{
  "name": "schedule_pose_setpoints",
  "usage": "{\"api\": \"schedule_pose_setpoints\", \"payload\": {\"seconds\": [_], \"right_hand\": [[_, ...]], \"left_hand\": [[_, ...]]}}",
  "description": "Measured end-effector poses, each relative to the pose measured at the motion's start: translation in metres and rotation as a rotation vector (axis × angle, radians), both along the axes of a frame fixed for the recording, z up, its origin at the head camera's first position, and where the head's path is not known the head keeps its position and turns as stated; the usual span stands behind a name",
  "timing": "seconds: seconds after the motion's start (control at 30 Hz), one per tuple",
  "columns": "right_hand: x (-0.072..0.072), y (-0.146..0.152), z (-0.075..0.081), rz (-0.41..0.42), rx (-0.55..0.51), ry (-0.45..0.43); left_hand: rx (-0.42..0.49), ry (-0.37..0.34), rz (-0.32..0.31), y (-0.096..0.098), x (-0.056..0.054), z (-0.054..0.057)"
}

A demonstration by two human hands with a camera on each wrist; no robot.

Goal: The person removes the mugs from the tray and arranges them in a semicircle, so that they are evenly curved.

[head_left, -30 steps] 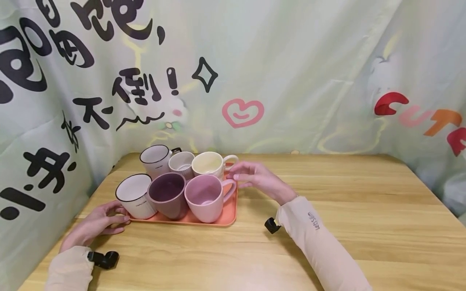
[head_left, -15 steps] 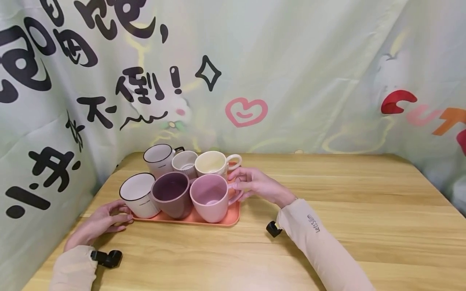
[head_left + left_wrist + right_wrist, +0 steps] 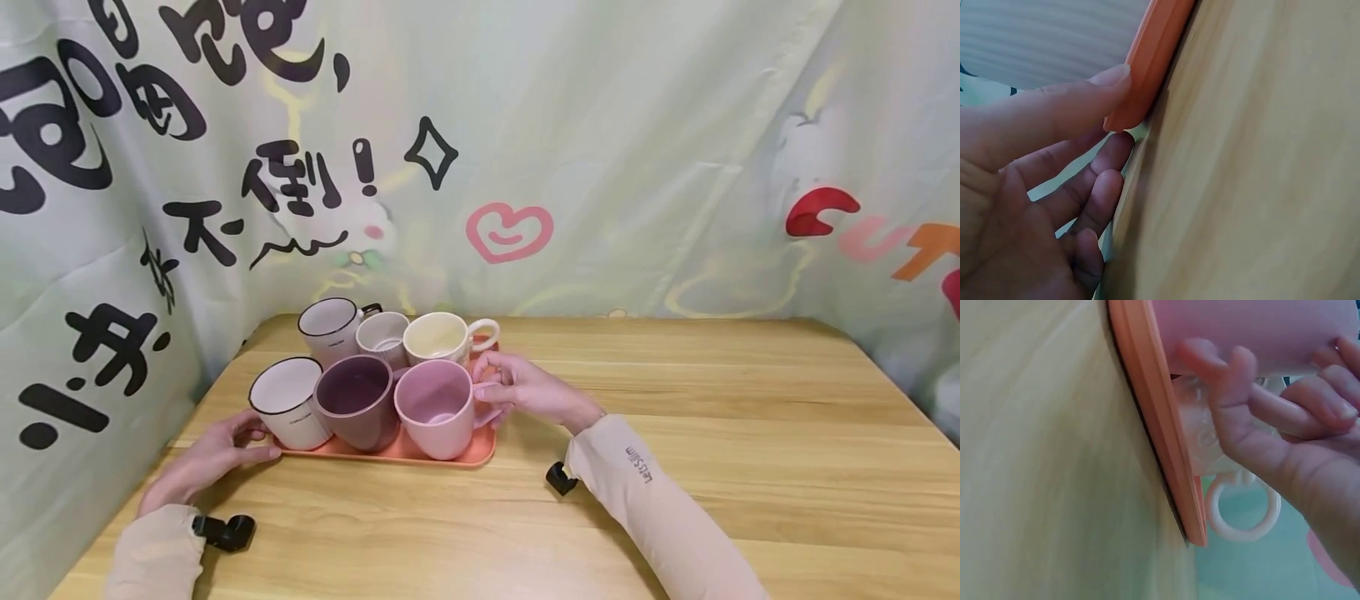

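Note:
An orange tray [image 3: 477, 452] carries several mugs in two rows. My right hand [image 3: 532, 390] grips the handle of the pink mug [image 3: 433, 417] at the front right; in the right wrist view, the fingers [image 3: 1322, 403] curl round that handle. My left hand [image 3: 213, 454] holds the tray's front left corner. In the left wrist view its thumb [image 3: 1094, 94] lies against the orange rim [image 3: 1154, 62], with the other fingers bent around the corner. Near the left hand stands a white mug with a black rim [image 3: 288, 412]. A dark purple mug [image 3: 356, 412] stands in the front middle.
Behind stand another black-rimmed mug [image 3: 330, 333], a small ribbed cup [image 3: 384, 340] and a cream mug [image 3: 437, 340] with a ring handle. The wooden table [image 3: 675, 417] extends to the right. A printed curtain [image 3: 622, 150] hangs behind and to the left.
My right hand has moved from beside the pink mug's handle to gripping it. My left hand stays at the tray corner. The head view has shifted slightly.

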State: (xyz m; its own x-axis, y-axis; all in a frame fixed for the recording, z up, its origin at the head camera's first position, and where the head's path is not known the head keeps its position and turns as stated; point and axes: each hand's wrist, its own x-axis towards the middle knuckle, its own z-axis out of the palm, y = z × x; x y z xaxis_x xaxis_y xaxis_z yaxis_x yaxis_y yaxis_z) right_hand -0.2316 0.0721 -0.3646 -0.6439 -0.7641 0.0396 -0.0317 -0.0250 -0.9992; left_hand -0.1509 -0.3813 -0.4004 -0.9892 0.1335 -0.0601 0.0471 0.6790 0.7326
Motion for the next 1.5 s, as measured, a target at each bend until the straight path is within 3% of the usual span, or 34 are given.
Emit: {"api": "schedule_pose_setpoints", "payload": {"seconds": [0.3, 0.5, 0.8, 1.5], "right_hand": [[0.002, 0.007, 0.015, -0.113, 0.005, 0.121], [0.004, 0.014, 0.025, -0.228, -0.006, 0.12], [0.012, 0.027, 0.022, -0.364, -0.008, 0.061], [0.012, 0.071, 0.028, -0.362, -0.085, 0.09]], "left_hand": [[0.005, 0.021, 0.005, 0.005, -0.003, -0.002], [-0.01, 0.036, 0.009, 0.003, 0.001, 0.0], [-0.023, 0.025, 0.01, 0.001, 0.001, -0.001], [-0.033, 0.004, 0.029, 0.003, -0.001, 0.002]]}}
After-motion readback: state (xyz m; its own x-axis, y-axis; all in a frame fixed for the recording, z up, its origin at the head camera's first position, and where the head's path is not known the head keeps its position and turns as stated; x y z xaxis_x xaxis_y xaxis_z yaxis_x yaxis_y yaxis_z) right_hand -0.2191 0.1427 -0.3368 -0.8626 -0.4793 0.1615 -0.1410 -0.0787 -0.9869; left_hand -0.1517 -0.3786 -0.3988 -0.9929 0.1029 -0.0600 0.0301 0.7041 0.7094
